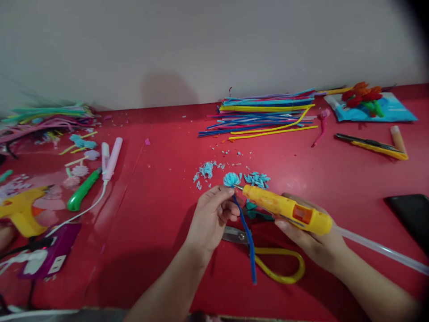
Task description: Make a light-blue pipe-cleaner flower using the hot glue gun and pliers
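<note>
Pom-pom stem (246, 232): my left hand (212, 219) fingers pinch it, blue tuft at 12 o'clock
Glue gun (288, 210): my right hand (308, 237) fingers wrapped around it, nozzle at tuft
Scissors (268, 259): on surface, under both hands

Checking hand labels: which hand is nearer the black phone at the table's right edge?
Right. The right hand, holding the glue gun, lies nearest the black phone; the left hand sits farther left, holding the blue stem.

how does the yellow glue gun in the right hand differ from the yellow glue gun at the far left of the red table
The yellow glue gun in the right hand is gripped by the right hand, its nozzle at a light blue fuzzy flower; the yellow glue gun at the far left rests on the table. The held one has a clear glue stick trailing behind; the other shows none. Both are yellow.
</note>
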A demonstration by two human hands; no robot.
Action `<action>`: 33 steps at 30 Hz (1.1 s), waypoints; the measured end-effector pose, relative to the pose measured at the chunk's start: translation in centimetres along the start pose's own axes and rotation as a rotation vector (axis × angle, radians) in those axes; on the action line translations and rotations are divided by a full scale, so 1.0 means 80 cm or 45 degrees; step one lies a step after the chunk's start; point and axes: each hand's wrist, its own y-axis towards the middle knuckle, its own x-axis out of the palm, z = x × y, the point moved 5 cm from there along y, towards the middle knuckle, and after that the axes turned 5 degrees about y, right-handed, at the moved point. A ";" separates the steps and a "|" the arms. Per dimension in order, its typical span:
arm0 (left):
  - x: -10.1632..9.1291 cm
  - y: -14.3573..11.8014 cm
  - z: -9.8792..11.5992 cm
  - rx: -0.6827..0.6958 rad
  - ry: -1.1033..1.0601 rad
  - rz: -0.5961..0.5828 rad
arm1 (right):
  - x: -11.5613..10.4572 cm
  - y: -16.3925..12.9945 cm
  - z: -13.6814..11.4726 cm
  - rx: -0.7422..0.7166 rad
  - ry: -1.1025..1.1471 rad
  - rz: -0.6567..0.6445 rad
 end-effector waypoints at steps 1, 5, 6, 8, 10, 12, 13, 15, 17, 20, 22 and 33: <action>0.000 0.000 0.000 -0.003 -0.003 -0.006 | 0.000 0.000 -0.001 -0.003 0.000 0.002; 0.000 -0.001 -0.001 -0.013 0.004 -0.016 | 0.000 0.001 0.000 -0.023 -0.012 0.020; 0.001 -0.001 0.000 -0.011 0.009 -0.016 | 0.000 0.000 0.001 -0.020 -0.015 0.029; 0.001 -0.002 0.000 -0.005 0.013 -0.019 | 0.000 0.000 0.003 -0.005 -0.018 0.044; 0.001 -0.002 0.000 -0.002 0.013 -0.020 | 0.001 -0.001 0.004 0.005 -0.023 0.054; 0.001 -0.002 0.000 -0.004 0.011 -0.017 | 0.001 -0.001 0.004 0.007 -0.026 0.052; 0.000 -0.002 -0.001 -0.005 0.010 -0.019 | 0.001 -0.001 0.004 0.008 -0.024 0.046; 0.000 -0.002 -0.001 -0.003 0.002 -0.028 | 0.001 0.000 0.003 0.002 -0.016 0.031; 0.000 -0.002 -0.001 -0.005 -0.003 -0.035 | 0.001 0.000 0.002 -0.010 -0.008 0.017; 0.000 -0.002 -0.001 -0.009 -0.001 -0.022 | 0.001 0.001 0.001 -0.013 -0.013 0.017; 0.000 -0.002 0.000 -0.011 0.004 -0.014 | 0.001 0.002 0.001 -0.002 -0.025 0.021; 0.002 -0.002 0.001 -0.009 -0.033 -0.051 | 0.001 0.001 -0.001 -0.024 -0.009 0.047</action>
